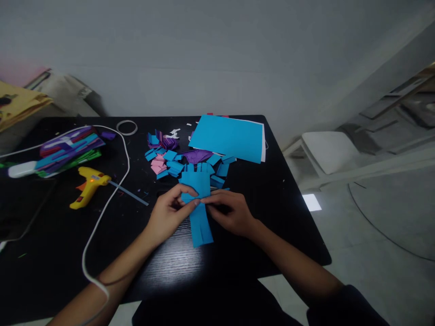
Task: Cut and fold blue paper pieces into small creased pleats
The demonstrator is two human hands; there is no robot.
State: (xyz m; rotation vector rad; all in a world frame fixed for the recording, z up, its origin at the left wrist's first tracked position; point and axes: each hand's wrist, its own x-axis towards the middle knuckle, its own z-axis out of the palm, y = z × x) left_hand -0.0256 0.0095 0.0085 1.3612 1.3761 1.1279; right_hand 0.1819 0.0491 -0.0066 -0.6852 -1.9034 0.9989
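Note:
A long piece of blue paper, creased in places, is held just above the black table between both hands. My left hand pinches it from the left with thumb and forefinger. From the right, my right hand grips the same paper, its fingertips almost meeting my left thumb. Beyond the hands lies a pile of small folded paper pieces, some blue, some pink and some purple. How the upper part of the held paper is folded I cannot tell.
A yellow glue gun with a glue stick in it lies left. A white cable crosses my left forearm. Blue sheets lie at the back, a tape roll and colourful paper bundles back left. A white stool stands right.

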